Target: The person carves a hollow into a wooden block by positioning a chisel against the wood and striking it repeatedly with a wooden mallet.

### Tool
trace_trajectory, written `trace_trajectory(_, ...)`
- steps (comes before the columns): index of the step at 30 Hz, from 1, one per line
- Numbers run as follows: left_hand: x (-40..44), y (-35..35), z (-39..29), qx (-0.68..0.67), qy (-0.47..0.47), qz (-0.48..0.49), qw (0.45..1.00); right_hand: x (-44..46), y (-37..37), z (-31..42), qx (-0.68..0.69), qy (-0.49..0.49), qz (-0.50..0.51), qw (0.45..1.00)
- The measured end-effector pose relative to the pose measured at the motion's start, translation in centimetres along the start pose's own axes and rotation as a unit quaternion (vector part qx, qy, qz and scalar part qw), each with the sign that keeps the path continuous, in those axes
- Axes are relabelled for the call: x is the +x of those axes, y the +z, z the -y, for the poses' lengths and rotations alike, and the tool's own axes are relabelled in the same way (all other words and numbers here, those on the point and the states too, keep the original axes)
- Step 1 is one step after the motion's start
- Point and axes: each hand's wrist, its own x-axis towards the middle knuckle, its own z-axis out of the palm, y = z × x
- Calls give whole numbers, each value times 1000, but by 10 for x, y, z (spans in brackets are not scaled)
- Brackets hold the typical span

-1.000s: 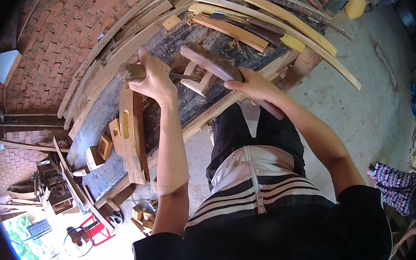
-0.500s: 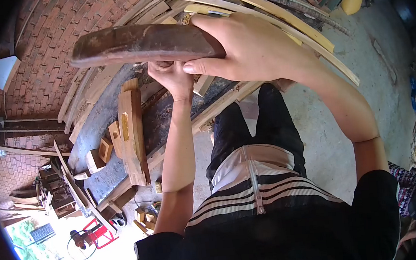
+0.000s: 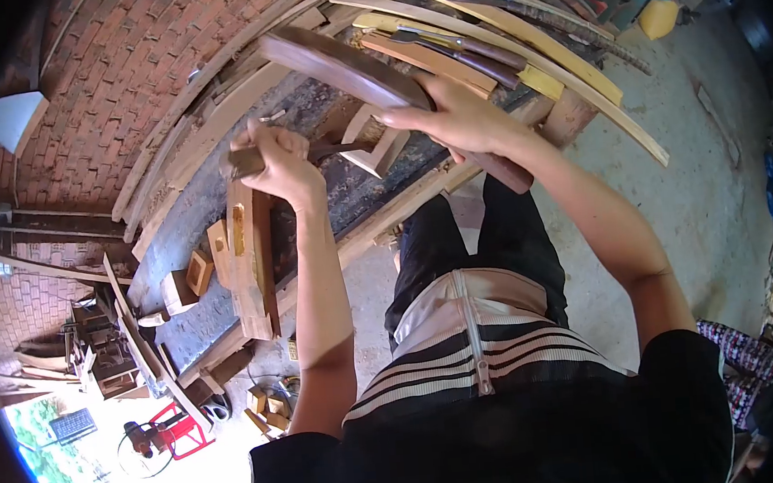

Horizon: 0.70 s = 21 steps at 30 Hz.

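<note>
My left hand (image 3: pixel 282 166) is closed round the wooden handle of a chisel (image 3: pixel 244 164), whose dark blade points right toward a pale wood block (image 3: pixel 381 144) on the dark workbench (image 3: pixel 333 191). In my right hand (image 3: pixel 463 119) is a long dark wooden mallet (image 3: pixel 336 62), tilted, its thick end up and left above the bench and its narrow end below my fingers. The chisel's tip is hard to make out at the block. Below my left hand lies a thick beam (image 3: pixel 251 270) with a slot cut in it.
Small wood blocks (image 3: pixel 198 273) sit left of the beam. Long curved boards (image 3: pixel 479 34) and several tools with dark handles (image 3: pixel 490 63) lie along the bench's far side. A brick wall (image 3: pixel 146 70) rises behind. A red stool (image 3: pixel 182 432) stands at lower left.
The mallet swung up across the view above my left hand, then came back down to the right. My left hand has shifted slightly and still holds the chisel.
</note>
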Motion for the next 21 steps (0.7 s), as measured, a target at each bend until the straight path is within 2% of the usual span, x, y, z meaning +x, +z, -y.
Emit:
trace_trajectory(2,6,-20,5,-43,-13,-69,997,8,12,-41,-10,66,3,998)
trace_trajectory(6,18,-37,6,-38,-57,-153,986,10,37,-101,-41,110,-3,993)
trace_trajectory(7,22,-33,3,-22,-64,-199,978,3,38,-97,-52,86,-19,995)
trace_trajectory(10,28,-31,-5,-16,-17,-153,988,5,41,-100,-94,99,-20,990)
trace_trajectory(14,27,-17,-3,-43,-29,-123,991,8,36,-101,-52,103,0,993)
trace_trajectory(21,19,-5,14,-26,-36,-71,996,5,42,-105,-99,109,-30,989)
